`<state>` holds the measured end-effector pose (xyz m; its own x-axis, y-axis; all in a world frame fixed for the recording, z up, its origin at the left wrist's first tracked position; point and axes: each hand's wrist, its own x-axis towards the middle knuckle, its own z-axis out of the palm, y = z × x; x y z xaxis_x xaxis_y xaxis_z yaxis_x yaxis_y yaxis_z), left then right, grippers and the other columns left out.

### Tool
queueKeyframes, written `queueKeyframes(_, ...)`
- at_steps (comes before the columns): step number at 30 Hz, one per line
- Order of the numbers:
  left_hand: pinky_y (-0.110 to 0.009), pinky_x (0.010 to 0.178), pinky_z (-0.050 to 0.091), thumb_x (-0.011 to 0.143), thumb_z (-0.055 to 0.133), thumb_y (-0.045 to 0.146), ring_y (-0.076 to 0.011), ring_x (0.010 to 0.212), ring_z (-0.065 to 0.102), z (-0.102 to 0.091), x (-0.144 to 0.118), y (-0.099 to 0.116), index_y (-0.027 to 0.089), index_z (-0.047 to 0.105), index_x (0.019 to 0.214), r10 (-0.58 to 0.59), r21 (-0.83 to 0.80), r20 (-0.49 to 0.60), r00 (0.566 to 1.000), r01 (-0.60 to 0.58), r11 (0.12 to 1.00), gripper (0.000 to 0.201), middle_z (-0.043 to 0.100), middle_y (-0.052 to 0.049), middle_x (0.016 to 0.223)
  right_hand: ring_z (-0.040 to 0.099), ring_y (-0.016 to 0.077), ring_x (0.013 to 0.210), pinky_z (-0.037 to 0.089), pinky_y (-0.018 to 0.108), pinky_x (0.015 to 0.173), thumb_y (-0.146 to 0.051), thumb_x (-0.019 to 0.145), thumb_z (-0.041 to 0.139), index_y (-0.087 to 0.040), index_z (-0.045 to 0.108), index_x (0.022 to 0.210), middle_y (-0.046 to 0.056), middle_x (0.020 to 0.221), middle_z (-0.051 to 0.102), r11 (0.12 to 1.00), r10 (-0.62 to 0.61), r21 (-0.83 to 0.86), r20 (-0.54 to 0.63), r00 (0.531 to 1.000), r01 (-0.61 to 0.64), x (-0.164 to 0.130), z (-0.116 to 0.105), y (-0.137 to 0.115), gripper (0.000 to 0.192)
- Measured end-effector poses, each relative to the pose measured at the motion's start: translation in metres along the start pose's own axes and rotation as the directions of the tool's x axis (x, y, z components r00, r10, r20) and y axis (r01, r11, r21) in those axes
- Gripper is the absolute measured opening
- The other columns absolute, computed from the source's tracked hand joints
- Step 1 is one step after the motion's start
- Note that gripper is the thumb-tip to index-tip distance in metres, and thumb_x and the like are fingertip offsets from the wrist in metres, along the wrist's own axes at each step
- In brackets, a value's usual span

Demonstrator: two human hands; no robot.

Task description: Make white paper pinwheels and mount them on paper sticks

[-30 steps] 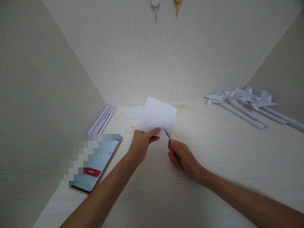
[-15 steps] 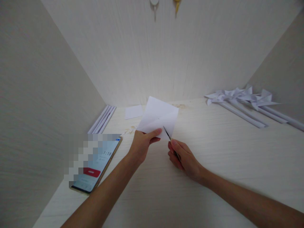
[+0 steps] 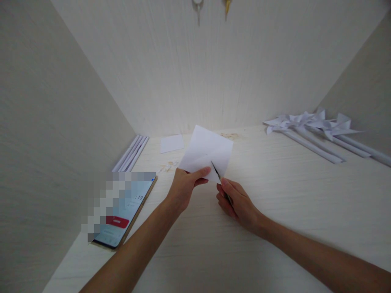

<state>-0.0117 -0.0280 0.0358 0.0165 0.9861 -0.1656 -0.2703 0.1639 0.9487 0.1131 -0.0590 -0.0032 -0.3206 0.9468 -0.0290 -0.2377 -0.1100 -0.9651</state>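
A white square sheet of paper is pinched at its near left edge by my left hand, thumb on top. A small dark dot marks the sheet near its middle. My right hand is closed round a pair of scissors, whose dark blade lies over the paper's near corner and points towards the dot. The handles are mostly hidden in my fingers. Both hands are held above the white table.
A phone, partly pixelated, lies at the left. Behind it are several rolled paper sticks and another paper piece. Paper pinwheels on sticks lie at the back right. Two hooks hang on the back wall.
The paper and my left hand have shifted slightly right and nearer. The scissors' blade lies across the near corner, close to where it was. The number on the phone has changed.
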Motion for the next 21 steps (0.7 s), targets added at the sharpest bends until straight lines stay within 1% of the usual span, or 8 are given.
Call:
queueKeyframes(10,-0.016,0.049,0.049,0.052,0.072,0.016,-0.0105,0.063,0.059,0.0008,-0.0016,0.0001,0.015,0.065,0.086,-0.005,-0.007,0.005,1.0,0.005,1.0,0.035,0.066,-0.003,0.077,0.016,0.0027,0.027,0.011,0.018,0.03,-0.052,0.08,0.037,-0.019,0.035,0.055,-0.011,0.03,0.028,1.0,0.0,0.0,-0.009,1.0,0.0,0.0003,0.0003,-0.0007,0.041)
queueKeyframes(21,-0.016,0.048,0.049,0.053,0.071,0.015,-0.0111,0.062,0.06,0.002,-0.0018,-0.0005,0.013,0.066,0.083,-0.024,0.001,0.01,1.0,0.024,1.0,0.031,0.067,-0.005,0.078,0.017,0.003,0.027,0.012,0.018,0.029,-0.052,0.08,0.037,-0.019,0.037,0.055,-0.01,0.03,0.028,1.0,-0.003,0.021,-0.008,1.0,0.004,0.0003,0.0008,-0.0004,0.041)
